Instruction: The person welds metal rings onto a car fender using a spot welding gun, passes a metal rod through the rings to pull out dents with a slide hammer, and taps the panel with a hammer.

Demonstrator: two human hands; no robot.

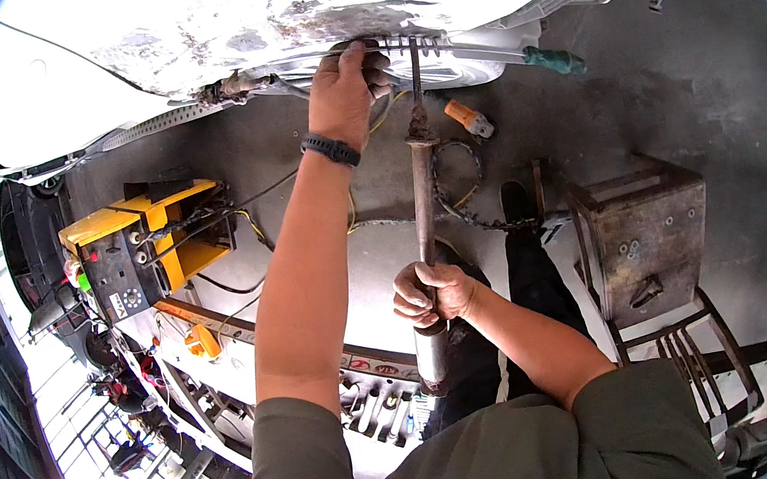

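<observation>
My right hand (434, 292) is wrapped round the lower part of a slide hammer (421, 198). The tool's narrow far end reaches up to a row of small metal pull tabs (402, 48) along the lower edge of a white car body panel (194, 17). Dents and scraped, bare patches mark that panel. My left hand (348, 78), with a black band on its wrist, is closed at the left end of the row, round a thin metal rod (479, 51) that runs along the tabs. The rod's green handle (554, 60) sticks out at the right. My left fingertips are partly hidden.
A yellow and grey welding machine (145, 241) with cables stands at left. An orange-handled power tool (468, 118) lies on the floor beside a coiled cable (460, 176). At right is a worn metal box-shaped stand (653, 240). Hand tools (382, 412) lie at lower left.
</observation>
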